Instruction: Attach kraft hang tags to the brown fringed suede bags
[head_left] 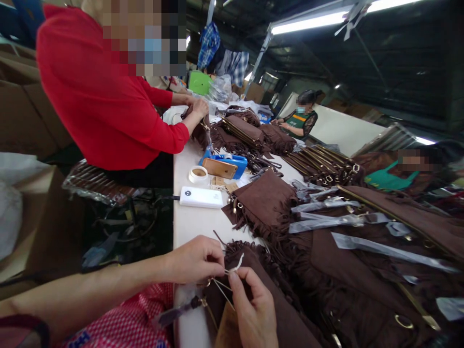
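Well to the left of the hands I see cardboard boxes (pixel 25 108) and, nearer in, a stool (pixel 97 186) with a shiny striped seat. Beyond the left hand (pixel 197 258), a co-worker in red (pixel 108 116) stands at the white table (pixel 192 221) with hands on something brown. Below the left forearm I have a red-checked cloth (pixel 145 311), and just below the left hand lies a plastic-wrapped strap (pixel 177 311) with a metal clip.

That left hand pinches a white string (pixel 222 286) between thumb and fingertips. Straight beyond it I make out a power bank (pixel 201 197), a tape roll (pixel 198 175), and a phone (pixel 219 168) propped against a blue dispenser (pixel 241 166).

The string spans the gap between the hands, its loose end poking up, over a brown bag (pixel 273 295). The right hand (pixel 253 304) nips it with thumb and forefinger, partly covering a brown card (pixel 228 326); whether the card is joined to the string I can't tell.

Beyond the right hand sits a fringed bag (pixel 266 195), then a co-worker in green (pixel 300 123) much farther off and a gold-edged stack (pixel 321 164). To its right I see wrapped straps (pixel 326 220) across more brown bags (pixel 348 270), with another person (pixel 391 179) past them.
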`<state>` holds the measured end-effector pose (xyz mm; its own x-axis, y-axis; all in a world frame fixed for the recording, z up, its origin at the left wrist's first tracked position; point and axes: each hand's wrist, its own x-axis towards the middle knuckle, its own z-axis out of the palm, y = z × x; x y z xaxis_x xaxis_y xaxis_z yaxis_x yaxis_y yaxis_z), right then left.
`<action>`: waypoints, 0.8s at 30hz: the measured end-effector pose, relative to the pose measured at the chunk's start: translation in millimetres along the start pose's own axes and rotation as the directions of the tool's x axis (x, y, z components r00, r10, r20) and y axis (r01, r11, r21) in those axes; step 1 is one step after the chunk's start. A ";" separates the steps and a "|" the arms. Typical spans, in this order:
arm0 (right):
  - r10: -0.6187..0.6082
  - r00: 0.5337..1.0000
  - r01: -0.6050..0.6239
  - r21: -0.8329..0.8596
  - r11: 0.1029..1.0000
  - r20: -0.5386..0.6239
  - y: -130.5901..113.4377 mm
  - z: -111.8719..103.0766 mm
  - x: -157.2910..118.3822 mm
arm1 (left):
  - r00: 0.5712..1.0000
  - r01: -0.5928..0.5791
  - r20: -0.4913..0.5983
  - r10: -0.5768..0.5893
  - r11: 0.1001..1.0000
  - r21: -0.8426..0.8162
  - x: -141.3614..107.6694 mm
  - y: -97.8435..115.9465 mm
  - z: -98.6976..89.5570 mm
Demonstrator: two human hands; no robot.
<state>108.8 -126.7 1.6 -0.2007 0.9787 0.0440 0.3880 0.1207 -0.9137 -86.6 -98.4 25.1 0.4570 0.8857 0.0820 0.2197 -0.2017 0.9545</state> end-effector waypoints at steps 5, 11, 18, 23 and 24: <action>0.037 0.997 -0.040 -0.040 0.998 -0.063 -1.8 -0.8 0.8 | 0.995 0.096 0.032 -0.092 0.984 -0.152 1.9 3.6 -2.4; 0.057 0.995 -0.064 0.085 0.994 0.087 1.8 -12.4 -1.2 | 0.899 0.431 0.225 -0.375 0.672 -0.603 7.6 -1.4 4.2; -0.404 0.739 0.500 -0.036 0.866 0.540 -7.7 -30.3 -1.9 | 0.884 0.453 0.314 -0.346 0.466 -0.760 9.3 -14.1 1.4; -0.363 0.715 0.567 -0.191 0.801 0.597 -4.4 -21.8 -5.1 | 0.898 0.425 0.304 -0.318 0.443 -0.789 5.3 -14.1 -4.9; -0.367 0.732 0.564 -0.207 0.799 0.574 -2.1 -20.3 -5.5 | 0.899 0.422 0.298 -0.321 0.455 -0.784 4.5 -14.5 -5.3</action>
<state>127.3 -128.9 11.4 -0.8056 0.5767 0.1361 0.3836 0.6827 -0.6219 -92.3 -89.2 13.2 0.5969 0.7365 -0.3183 -0.3827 0.6100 0.6939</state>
